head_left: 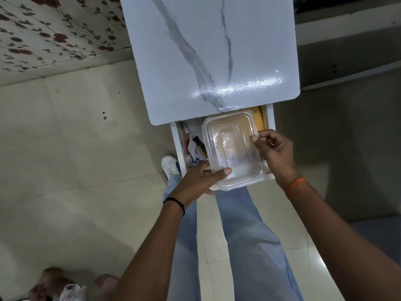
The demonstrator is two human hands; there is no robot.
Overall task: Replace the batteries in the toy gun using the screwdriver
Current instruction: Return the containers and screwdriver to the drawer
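A white marble-patterned worktop (208, 51) with grey veins catches a bright glare near its front edge. Pale floor tiles (76, 148) spread below, and floral wallpaper (47, 29) covers the wall.

The worktop (217, 51) looks like glossy white marble-patterned laminate, catching a bright glare. The container (233, 148) is clear, smooth plastic. The screwdriver (196, 141) has a shiny metal shaft and a black-and-yellow plastic handle. The floor (86, 127) is smooth pale tile.
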